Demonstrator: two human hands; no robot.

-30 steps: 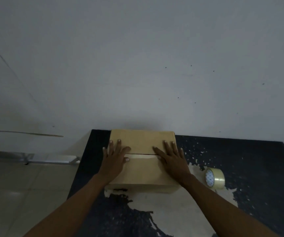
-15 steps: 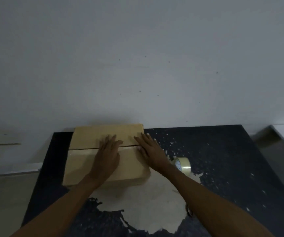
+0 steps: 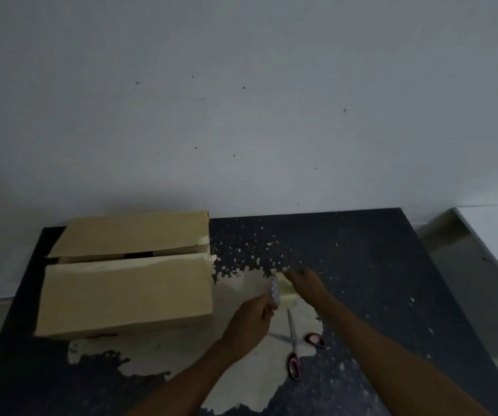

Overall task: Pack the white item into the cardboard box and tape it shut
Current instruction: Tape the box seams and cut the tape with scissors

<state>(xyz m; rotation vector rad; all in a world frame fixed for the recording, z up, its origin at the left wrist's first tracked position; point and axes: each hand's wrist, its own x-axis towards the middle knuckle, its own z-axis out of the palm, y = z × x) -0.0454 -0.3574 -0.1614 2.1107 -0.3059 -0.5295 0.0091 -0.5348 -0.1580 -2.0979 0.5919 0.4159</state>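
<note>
- The left hand (image 3: 252, 321) has its fingers curled round the near edge of a roll of clear packing tape (image 3: 283, 291), gripping it
- The right hand (image 3: 306, 285) holds the far side of the same roll with bent fingers, its fingertips at the top; motion blur hides the exact grip
- The roll stands on edge between the two hands, above the table (image 3: 377, 280) and just right of the cardboard box (image 3: 124, 292)
- Scissors (image 3: 293, 337) with pink handles lie open on the table just under the hands
- The box sits at the table's left, against the wall (image 3: 241, 100), both top flaps folded down with a narrow dark gap between them; what lies inside cannot be made out
- The dark tabletop is worn to a pale patch (image 3: 181, 349) around the scissors and the box's near side
</note>
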